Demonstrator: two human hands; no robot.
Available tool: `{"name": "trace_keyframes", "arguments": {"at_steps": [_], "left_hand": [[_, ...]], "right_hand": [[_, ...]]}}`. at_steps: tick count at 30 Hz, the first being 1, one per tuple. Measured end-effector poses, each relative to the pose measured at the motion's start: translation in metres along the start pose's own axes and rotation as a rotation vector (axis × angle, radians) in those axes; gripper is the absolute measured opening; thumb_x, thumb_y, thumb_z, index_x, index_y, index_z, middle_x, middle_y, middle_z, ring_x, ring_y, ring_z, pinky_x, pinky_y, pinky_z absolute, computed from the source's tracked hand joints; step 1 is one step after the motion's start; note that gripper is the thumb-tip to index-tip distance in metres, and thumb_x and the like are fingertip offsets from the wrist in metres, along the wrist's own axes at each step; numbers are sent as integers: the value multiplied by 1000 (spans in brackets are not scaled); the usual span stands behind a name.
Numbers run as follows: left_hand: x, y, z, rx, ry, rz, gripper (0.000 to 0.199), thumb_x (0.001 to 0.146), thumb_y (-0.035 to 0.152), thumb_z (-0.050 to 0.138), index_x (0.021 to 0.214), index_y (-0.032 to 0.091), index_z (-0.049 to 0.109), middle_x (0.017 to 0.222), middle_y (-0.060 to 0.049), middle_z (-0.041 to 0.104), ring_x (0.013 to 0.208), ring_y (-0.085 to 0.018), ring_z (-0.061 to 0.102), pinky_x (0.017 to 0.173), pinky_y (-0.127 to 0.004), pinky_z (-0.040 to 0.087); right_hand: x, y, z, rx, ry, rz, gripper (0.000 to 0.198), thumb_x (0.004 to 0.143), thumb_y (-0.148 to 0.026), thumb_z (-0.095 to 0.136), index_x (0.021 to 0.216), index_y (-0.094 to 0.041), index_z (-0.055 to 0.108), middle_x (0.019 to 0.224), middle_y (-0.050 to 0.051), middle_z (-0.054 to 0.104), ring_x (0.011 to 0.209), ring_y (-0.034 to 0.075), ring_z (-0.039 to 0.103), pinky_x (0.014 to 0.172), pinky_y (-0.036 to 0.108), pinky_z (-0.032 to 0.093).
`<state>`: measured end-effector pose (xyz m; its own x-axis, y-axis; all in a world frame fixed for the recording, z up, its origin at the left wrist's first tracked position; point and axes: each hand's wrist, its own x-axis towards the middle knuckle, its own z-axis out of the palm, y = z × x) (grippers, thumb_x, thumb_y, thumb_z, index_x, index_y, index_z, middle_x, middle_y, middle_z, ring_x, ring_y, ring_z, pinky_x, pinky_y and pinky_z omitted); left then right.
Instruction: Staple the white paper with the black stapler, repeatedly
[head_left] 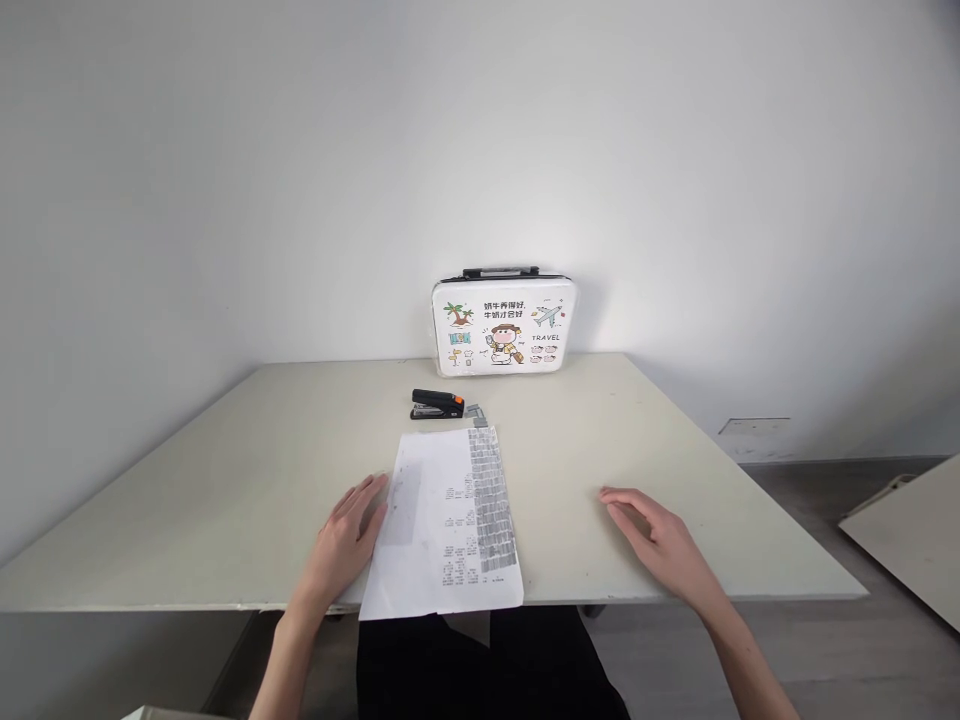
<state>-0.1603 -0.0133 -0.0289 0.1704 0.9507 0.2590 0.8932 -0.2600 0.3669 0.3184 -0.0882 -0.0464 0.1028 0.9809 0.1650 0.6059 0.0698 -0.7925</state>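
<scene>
A printed sheet of paper [431,510] lies on the table, its lower edge reaching past the table's front edge. Dense grey print runs down its right side. My left hand [347,535] rests at the paper's left edge, fingers stretched out and touching or nearly touching it. To the right, apart from the sheet, my right hand [656,540] rests on the tabletop with its fingers extended and slightly curved, holding nothing. Just beyond the paper's top edge lies a black stapler [437,404] with an orange part. Small grey strips that look like staples [477,413] lie beside it.
A white case [504,325] with cartoon prints and a black handle stands upright against the wall at the back of the pale table [225,480]. A white panel or furniture piece [915,530] stands at the far right, beside the grey floor.
</scene>
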Motion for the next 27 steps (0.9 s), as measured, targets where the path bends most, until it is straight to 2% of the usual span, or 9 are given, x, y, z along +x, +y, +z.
{"name": "trace_keyframes", "arguments": {"at_steps": [7,17,22,27], "left_hand": [[-1,0,-1,9,12,-7,54,107,55,39,153,32,52,159,-2,52,149,-32,45,117,-54,47],[-1,-1,0,-4,7,-2,54,107,55,37,154,31,52,159,-2,52,150,-31,45,120,-55,43],[0,2,-3,-40,27,55,51,108,53,37,149,31,56,154,-1,57,149,-29,46,122,-53,42],[16,6,-11,-74,79,24,47,105,52,40,138,27,64,141,-4,69,131,-29,64,108,-46,55]], "right_hand": [[0,-1,0,3,-5,-8,39,102,-60,47,117,-32,70,140,6,68,130,31,63,66,31,57],[0,-3,1,-8,8,-4,41,101,-61,47,116,-32,71,140,7,69,128,32,65,59,30,54],[-1,-3,0,-5,2,-4,41,102,-61,47,119,-33,71,141,6,68,126,32,66,62,31,57],[-1,-2,0,-8,11,-15,41,102,-60,46,119,-33,70,140,7,69,125,32,66,60,31,55]]}}
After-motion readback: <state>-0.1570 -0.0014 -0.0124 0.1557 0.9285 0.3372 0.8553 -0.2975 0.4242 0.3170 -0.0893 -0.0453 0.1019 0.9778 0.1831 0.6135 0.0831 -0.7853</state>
